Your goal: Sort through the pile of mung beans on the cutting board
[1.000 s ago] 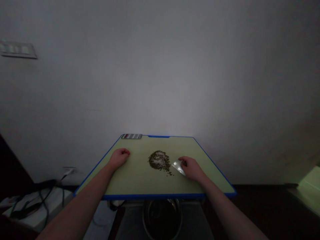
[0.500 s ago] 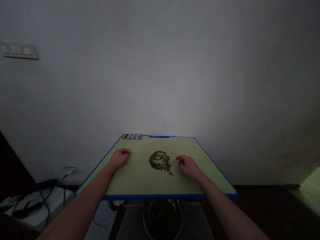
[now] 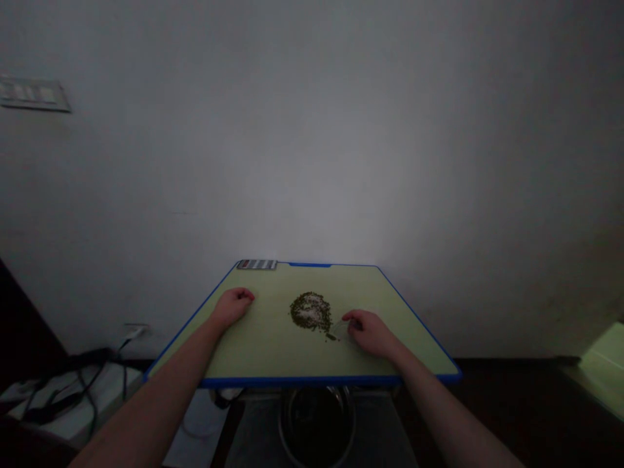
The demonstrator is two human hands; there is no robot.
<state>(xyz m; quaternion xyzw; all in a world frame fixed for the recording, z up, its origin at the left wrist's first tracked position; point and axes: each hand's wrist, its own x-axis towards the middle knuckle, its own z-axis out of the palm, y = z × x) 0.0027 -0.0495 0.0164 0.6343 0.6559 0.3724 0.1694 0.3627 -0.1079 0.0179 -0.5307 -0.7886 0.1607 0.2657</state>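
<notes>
A pile of small greenish-brown beans [image 3: 299,318] mixed with white grains [image 3: 309,312] lies mid-board on a pale yellow-green tabletop [image 3: 263,351] with a blue rim. To its right, my right hand [image 3: 370,330] is closed on a thin pale tool [image 3: 338,326], perhaps tweezers; blur hides its exact kind. The tool points down-left at a few stray beans [image 3: 331,337] by the pile's lower right edge. My left hand [image 3: 233,307] rests on the board left of the pile, fingers loosely curled together, with nothing visible in them.
A phone [image 3: 257,264] lies at the board's far left corner. Under the near edge stands a round metal pot [image 3: 351,429]. Cables [image 3: 88,390] and a white surface sit low at left. A wall [image 3: 312,162] rises behind the board, with a switch panel [image 3: 34,94].
My right hand has shifted slightly down, and the thin pale tool now shows at its fingertips beside the stray beans. My left hand stays in place. The view has shifted slightly.
</notes>
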